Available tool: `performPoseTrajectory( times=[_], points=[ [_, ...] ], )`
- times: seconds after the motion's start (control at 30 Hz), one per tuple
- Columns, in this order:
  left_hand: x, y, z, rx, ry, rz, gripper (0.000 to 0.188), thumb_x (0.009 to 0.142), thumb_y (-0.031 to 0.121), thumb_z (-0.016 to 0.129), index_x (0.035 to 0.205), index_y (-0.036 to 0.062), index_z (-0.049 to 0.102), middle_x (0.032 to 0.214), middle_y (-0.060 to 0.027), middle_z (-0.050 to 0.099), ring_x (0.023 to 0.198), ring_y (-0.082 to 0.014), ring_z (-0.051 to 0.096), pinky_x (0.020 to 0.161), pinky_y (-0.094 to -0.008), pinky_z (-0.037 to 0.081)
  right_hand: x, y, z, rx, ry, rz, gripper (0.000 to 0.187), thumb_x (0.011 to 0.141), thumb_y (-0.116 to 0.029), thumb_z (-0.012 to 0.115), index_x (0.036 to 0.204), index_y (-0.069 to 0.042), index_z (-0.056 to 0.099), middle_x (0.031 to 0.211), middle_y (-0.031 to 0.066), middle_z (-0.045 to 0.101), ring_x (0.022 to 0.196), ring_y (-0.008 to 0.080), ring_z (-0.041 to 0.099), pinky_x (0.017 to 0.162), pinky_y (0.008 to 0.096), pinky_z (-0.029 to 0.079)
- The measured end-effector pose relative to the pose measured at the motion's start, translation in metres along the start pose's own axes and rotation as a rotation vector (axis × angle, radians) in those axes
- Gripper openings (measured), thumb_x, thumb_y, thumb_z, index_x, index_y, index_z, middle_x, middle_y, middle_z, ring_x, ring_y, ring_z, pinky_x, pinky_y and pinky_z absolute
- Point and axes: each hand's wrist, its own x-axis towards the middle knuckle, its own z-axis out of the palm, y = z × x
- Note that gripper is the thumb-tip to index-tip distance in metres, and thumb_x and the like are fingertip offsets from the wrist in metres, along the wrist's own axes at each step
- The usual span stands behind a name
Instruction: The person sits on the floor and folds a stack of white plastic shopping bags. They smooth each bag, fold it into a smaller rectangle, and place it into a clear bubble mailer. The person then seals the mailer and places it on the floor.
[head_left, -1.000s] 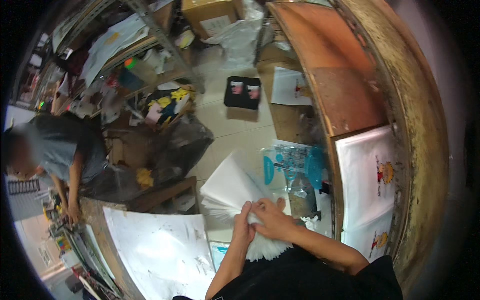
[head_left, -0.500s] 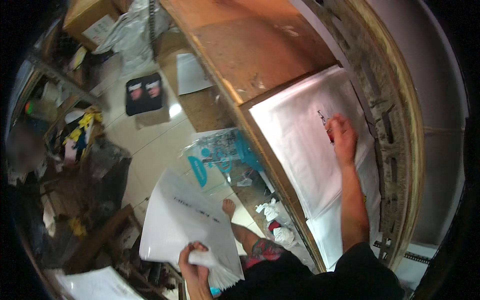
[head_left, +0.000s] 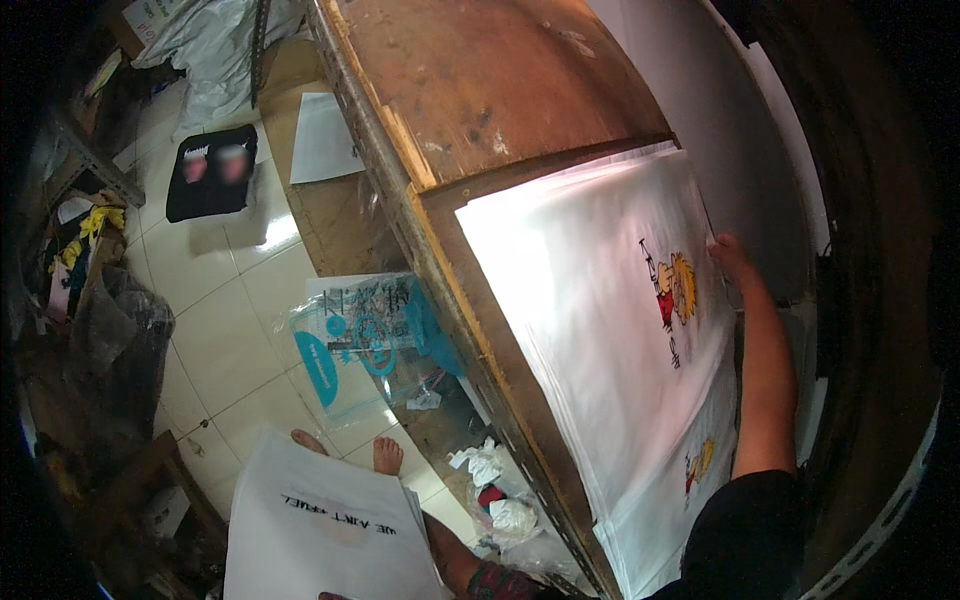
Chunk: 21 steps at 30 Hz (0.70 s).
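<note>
Several large white sheets (head_left: 590, 300) lie stacked on the wooden board to my right. Two cartoon figures with yellow hair and red clothing are printed on the top one. At the stack's far right edge, my right hand (head_left: 735, 262) pinches the sheet's border; part of its fingers is hidden. A bundle of white sheets (head_left: 320, 550), with a line of dark lettering, hangs low on the left in front of my legs. My left hand (head_left: 334, 596) grips this bundle at the lower picture edge, where only a bit of finger shows.
A wooden board (head_left: 500, 90) with a raised edge runs diagonally. Below it lie clear plastic packaging (head_left: 365, 335) with blue print and crumpled white scraps (head_left: 512, 515). A folded black garment (head_left: 212, 172) rests on the tiled floor. Cluttered shelving (head_left: 75, 250) stands left.
My right hand has moved from the print in the middle to the stack's right edge, uncovering the figures. The left bundle has sunk lower, taking my left hand almost out of view.
</note>
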Motion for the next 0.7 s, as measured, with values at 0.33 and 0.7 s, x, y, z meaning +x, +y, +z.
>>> performPoseTrajectory(
  times=[0.33, 0.7],
  points=[
    [0.005, -0.004, -0.002, 0.028, 0.045, 0.067, 0.034, 0.084, 0.013, 0.066, 0.112, 0.0009, 0.051, 0.095, -0.0078, 0.056, 0.087, -0.0214, 0.054, 0.094, -0.0407, 0.042, -0.028, -0.049, -0.013, -0.016, -0.207, -0.059, 0.058, 0.077, -0.032, 0.068, 0.126, -0.002, 0.056, 0.123, 0.0190, 0.061, 0.111, 0.0321, 0.060, 0.099, 0.0445, 0.044],
    [-0.001, -0.017, 0.004, 0.019, 0.077, 0.118, 0.033, 0.086, 0.013, 0.063, 0.114, -0.0001, 0.052, 0.093, -0.0079, 0.058, 0.084, -0.0214, 0.054, 0.096, -0.0417, 0.042, -0.017, -0.064, -0.002, -0.135, -0.155, 0.064, 0.082, 0.073, -0.027, 0.073, 0.146, -0.005, 0.041, 0.135, 0.0221, 0.055, 0.118, 0.0351, 0.058, 0.106, 0.0489, 0.040]
  ],
)
